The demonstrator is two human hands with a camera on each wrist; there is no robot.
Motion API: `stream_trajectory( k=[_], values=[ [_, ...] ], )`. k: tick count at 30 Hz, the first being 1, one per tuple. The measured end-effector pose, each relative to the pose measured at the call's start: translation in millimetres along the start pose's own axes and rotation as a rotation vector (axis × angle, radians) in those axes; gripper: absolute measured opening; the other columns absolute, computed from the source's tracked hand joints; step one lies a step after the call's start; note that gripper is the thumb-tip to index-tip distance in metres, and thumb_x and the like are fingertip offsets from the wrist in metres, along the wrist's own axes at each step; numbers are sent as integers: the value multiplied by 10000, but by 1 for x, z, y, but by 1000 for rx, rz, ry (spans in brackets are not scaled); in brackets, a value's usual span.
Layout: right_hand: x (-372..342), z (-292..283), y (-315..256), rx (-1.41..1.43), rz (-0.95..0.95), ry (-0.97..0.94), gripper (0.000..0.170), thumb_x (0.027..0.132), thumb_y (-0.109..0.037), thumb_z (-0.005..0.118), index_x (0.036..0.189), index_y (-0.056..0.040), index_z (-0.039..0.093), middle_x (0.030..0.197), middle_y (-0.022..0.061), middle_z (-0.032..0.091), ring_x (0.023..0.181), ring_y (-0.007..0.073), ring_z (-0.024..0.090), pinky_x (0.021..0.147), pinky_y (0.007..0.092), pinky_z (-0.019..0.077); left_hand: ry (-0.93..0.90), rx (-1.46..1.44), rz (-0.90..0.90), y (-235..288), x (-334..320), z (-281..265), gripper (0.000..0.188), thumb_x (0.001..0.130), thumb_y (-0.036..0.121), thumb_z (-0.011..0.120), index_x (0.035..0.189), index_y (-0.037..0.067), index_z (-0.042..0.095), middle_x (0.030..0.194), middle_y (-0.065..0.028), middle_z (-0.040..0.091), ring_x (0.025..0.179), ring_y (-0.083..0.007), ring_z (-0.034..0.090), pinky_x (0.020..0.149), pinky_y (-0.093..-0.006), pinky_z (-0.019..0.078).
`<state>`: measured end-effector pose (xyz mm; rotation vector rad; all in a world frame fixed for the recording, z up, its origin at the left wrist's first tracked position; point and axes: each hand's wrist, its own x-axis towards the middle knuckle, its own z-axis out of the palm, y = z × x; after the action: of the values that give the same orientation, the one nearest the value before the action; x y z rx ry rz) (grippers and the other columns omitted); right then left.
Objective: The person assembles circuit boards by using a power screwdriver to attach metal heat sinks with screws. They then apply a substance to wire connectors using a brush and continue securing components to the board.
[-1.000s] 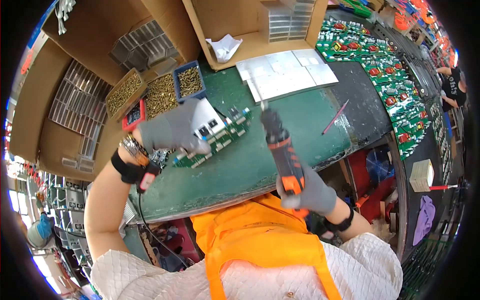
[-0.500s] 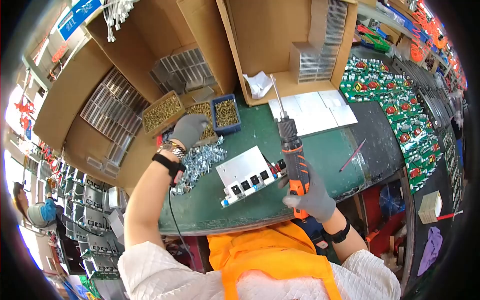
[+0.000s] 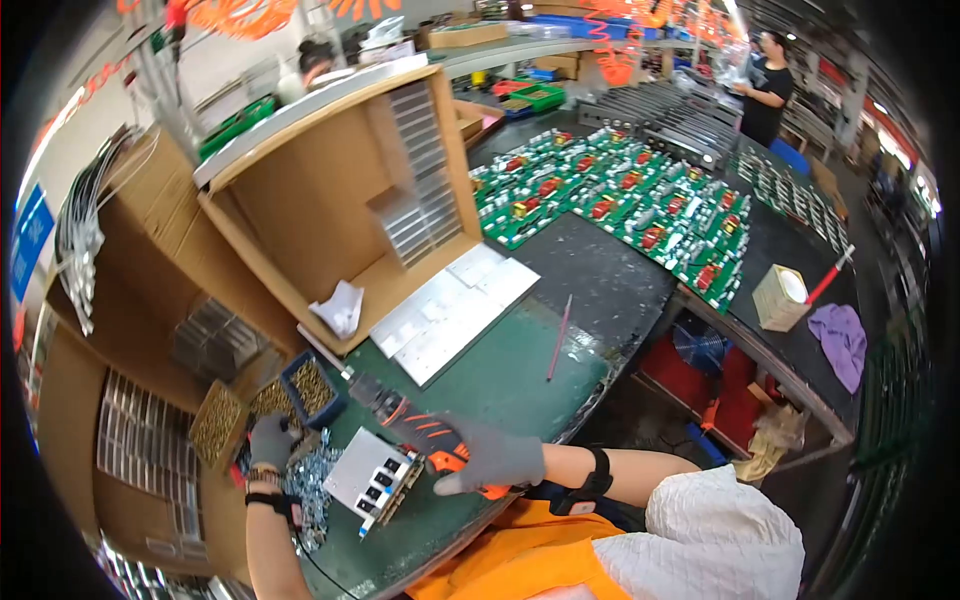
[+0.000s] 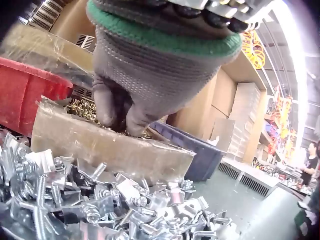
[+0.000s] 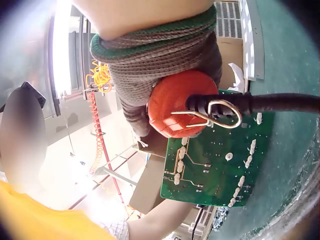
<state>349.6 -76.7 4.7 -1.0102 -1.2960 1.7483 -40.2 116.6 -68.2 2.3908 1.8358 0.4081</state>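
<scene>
My gloved left hand (image 3: 270,440) reaches down into a small cardboard box (image 4: 110,147) of brass screws (image 4: 82,108). Its thumb and fingers dip among them, and the front rim hides the fingertips; I cannot tell whether they pinch a screw. With my gloved right hand (image 3: 495,455) I grip a black and orange electric screwdriver (image 3: 425,427), its long bit pointing up and left. In the right wrist view its orange butt (image 5: 175,102) shows a cord and wire hook. Just left of that hand lies a green circuit board (image 5: 215,165) with a metal plate (image 3: 358,468) on it.
Silver clips with screws (image 4: 135,210) are heaped before the screw box. A blue bin (image 3: 310,390) of screws stands beside it. Behind are cardboard cartons (image 3: 300,170) and flat metal plates (image 3: 450,310). A pen (image 3: 560,335) and many circuit boards (image 3: 620,200) lie to the right.
My left hand has left the circuit board and plate, now lying on the bench, for the screw box. The screwdriver has swung to point up and left. The head view has turned right.
</scene>
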Motion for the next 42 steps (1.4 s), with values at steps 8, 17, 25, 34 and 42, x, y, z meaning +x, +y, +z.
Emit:
stream_trajectory(
  k=[8,17,25,34,42],
  values=[
    [-4,-2,-10,21,-15,-39,910,705,-156,821,1431,8,299,1092,79,577,895,149,551,759,285,492,-116,114,-103,6,9,-7,147,710,124,711,828,38,695,846,-188,667,866,-351,641,797,-426,501],
    [6,-13,-3,-119,-133,-48,964,678,-209,814,1449,12,280,1116,110,586,920,190,563,809,303,492,225,-871,-222,58,5,-54,143,826,24,644,965,11,618,822,-44,621,638,-147,566,560,-262,457],
    [9,-21,-21,-428,-80,-153,953,668,-269,785,1428,25,291,1159,166,584,1024,238,579,882,324,473,-35,-1651,41,138,3,-89,292,960,320,592,1041,42,557,730,28,466,564,-43,388,451,-181,304],
    [19,-20,-11,-423,-76,-147,961,629,-269,781,1434,-40,309,1092,170,596,951,259,603,825,351,503,-43,-1866,-35,166,-4,-105,218,977,275,572,948,60,546,760,10,512,590,-53,442,454,-172,333],
    [14,-21,-15,-451,-133,-188,942,658,-313,802,1404,25,338,1176,177,581,1035,260,585,873,354,478,-67,-1598,-28,147,4,-110,190,986,231,553,999,42,570,719,21,485,574,-52,428,471,-185,324]
  ],
)
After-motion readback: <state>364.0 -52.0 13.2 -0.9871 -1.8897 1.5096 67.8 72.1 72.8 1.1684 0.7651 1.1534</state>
